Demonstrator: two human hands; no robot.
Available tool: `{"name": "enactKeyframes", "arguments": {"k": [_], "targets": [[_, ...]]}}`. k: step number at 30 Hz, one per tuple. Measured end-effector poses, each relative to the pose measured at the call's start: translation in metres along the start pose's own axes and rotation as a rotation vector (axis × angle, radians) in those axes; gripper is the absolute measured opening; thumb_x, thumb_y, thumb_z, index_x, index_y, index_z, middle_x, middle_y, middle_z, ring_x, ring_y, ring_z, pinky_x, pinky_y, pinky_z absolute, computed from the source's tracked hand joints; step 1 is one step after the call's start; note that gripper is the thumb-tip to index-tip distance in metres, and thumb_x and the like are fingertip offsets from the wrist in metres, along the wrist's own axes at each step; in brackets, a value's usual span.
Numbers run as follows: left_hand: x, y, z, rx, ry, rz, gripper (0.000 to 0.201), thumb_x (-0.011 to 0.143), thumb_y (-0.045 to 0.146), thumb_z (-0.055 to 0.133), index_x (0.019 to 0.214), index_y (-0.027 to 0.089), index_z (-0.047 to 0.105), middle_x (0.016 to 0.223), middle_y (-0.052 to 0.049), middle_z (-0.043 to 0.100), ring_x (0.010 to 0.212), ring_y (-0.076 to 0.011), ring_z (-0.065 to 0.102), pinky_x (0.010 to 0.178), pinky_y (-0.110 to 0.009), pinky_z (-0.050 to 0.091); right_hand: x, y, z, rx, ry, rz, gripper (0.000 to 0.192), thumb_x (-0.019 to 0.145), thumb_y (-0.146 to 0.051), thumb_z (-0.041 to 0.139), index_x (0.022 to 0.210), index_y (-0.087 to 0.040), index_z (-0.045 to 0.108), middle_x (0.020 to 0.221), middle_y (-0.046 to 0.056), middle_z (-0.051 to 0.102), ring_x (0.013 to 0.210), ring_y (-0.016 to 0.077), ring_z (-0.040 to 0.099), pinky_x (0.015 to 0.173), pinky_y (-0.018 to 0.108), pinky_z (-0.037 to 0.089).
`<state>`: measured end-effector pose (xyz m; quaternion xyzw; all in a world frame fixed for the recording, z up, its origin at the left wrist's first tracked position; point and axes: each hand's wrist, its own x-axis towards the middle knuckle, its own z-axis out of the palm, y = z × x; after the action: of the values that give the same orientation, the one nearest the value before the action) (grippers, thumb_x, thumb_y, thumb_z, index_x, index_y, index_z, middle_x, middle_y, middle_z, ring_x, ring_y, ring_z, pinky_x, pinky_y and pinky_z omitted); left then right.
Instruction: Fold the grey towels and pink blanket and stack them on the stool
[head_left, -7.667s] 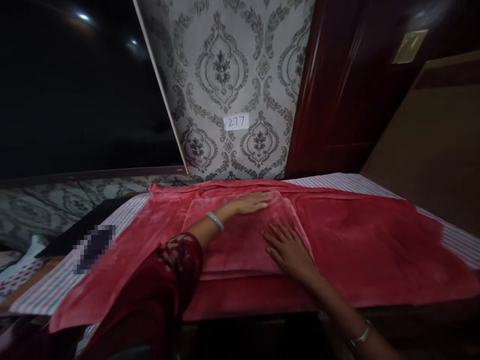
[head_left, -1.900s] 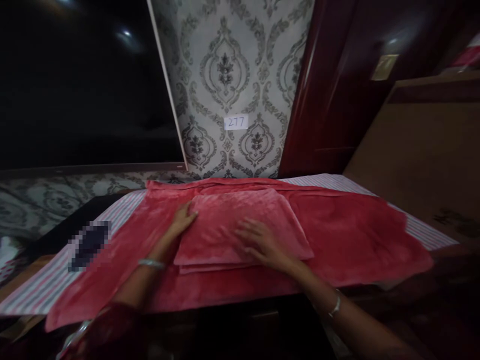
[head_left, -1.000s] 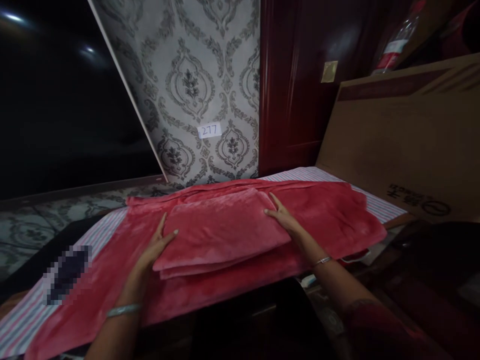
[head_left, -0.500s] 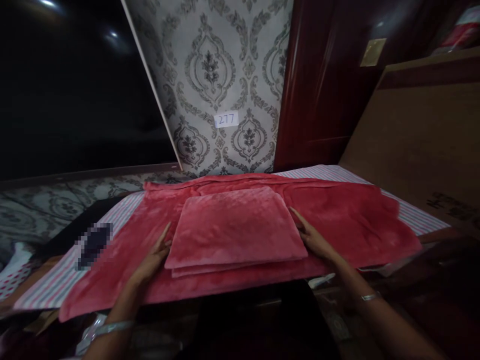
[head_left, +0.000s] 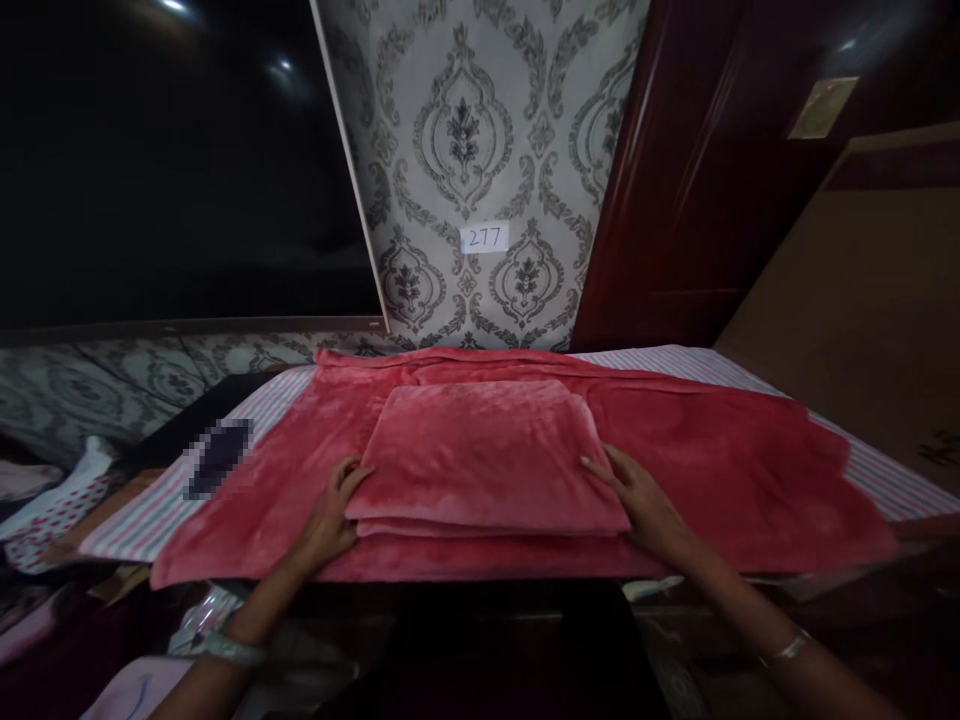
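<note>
Your left hand (head_left: 330, 515) and right hand (head_left: 645, 500) lie open, fingers spread, bracketing the folded red cloth (head_left: 487, 455) at its near corners to square its edges. It rests centred on the spread red blanket (head_left: 750, 470) covering the tabletop.

A folded cloth (head_left: 487, 450) lies on top of a big blanket (head_left: 735, 470). The blanket lies on a striped sheet (head_left: 892, 480). The left hand (head_left: 334, 515) is at the left edge of the folded cloth, the right hand (head_left: 645, 500) at its right edge. Behind stands a wall (head_left: 480, 150) with a small label (head_left: 484, 238).
</note>
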<state>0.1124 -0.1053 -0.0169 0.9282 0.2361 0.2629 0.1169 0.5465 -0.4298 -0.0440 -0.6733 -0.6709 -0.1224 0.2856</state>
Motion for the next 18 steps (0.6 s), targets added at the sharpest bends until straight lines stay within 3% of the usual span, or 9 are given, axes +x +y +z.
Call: {"name": "enactKeyframes", "arguments": {"k": [3,7,10,12,14,16,18], "targets": [[0.001,0.002,0.001,-0.041,0.107,0.072,0.049,0.083,0.044,0.064,0.127,0.021,0.062,0.147,-0.018,0.048,0.133,-0.0335,0.053,0.107,-0.049,0.049,0.005,-0.003,0.003,0.006,0.105,-0.095,0.057,0.09,-0.025,0.058,0.147,-0.029,0.053,0.161,0.014,0.035,0.147,0.0337,0.035,0.111,0.055,0.042],[0.026,0.022,-0.017,-0.196,0.234,0.098,0.052,0.087,0.064,0.054,0.117,0.022,0.065,0.137,-0.015,0.06,0.13,-0.0329,0.054,0.112,-0.051,0.042,0.03,-0.009,-0.004,0.184,0.276,-0.043,0.046,0.098,-0.044,0.049,0.138,-0.026,0.06,0.144,0.013,0.057,0.146,0.0325,0.038,0.114,0.055,0.038],[0.065,0.046,-0.05,-0.363,0.343,-0.025,0.056,0.081,0.068,0.061,0.112,0.021,0.064,0.122,-0.013,0.068,0.122,-0.0309,0.058,0.108,-0.047,0.046,0.065,-0.015,-0.032,0.365,0.414,0.108,0.053,0.094,-0.059,0.054,0.131,-0.022,0.063,0.134,0.014,0.064,0.137,0.0336,0.049,0.112,0.052,0.041],[0.095,0.063,-0.076,-0.509,0.471,-0.146,0.051,0.076,0.064,0.068,0.102,0.02,0.065,0.103,-0.008,0.071,0.1,-0.0254,0.065,0.091,-0.038,0.054,0.093,-0.019,-0.059,0.457,0.527,0.226,0.051,0.089,-0.062,0.061,0.117,-0.02,0.068,0.118,0.012,0.071,0.118,0.0314,0.062,0.103,0.047,0.049],[0.125,0.078,-0.103,-0.677,0.549,-0.195,0.045,0.071,0.057,0.074,0.093,0.019,0.064,0.086,-0.003,0.069,0.079,-0.0178,0.063,0.075,-0.029,0.055,0.119,-0.023,-0.086,0.535,0.621,0.306,0.043,0.086,-0.06,0.065,0.102,-0.02,0.07,0.1,0.007,0.074,0.098,0.0266,0.067,0.092,0.041,0.054],[0.15,0.088,-0.125,-0.823,0.509,-0.236,0.041,0.068,0.051,0.077,0.09,0.019,0.065,0.077,0.001,0.066,0.066,-0.0131,0.058,0.064,-0.024,0.051,0.142,-0.024,-0.104,0.646,0.656,0.344,0.041,0.084,-0.058,0.068,0.1,-0.02,0.07,0.098,0.004,0.074,0.093,0.0237,0.067,0.089,0.038,0.054],[0.17,0.09,-0.136,-0.896,0.434,-0.316,0.038,0.065,0.047,0.079,0.087,0.019,0.066,0.072,0.002,0.066,0.059,-0.012,0.057,0.057,-0.023,0.048,0.158,-0.02,-0.108,0.783,0.631,0.384,0.043,0.081,-0.058,0.069,0.103,-0.02,0.071,0.101,0.004,0.075,0.094,0.0234,0.068,0.09,0.037,0.053]]}}
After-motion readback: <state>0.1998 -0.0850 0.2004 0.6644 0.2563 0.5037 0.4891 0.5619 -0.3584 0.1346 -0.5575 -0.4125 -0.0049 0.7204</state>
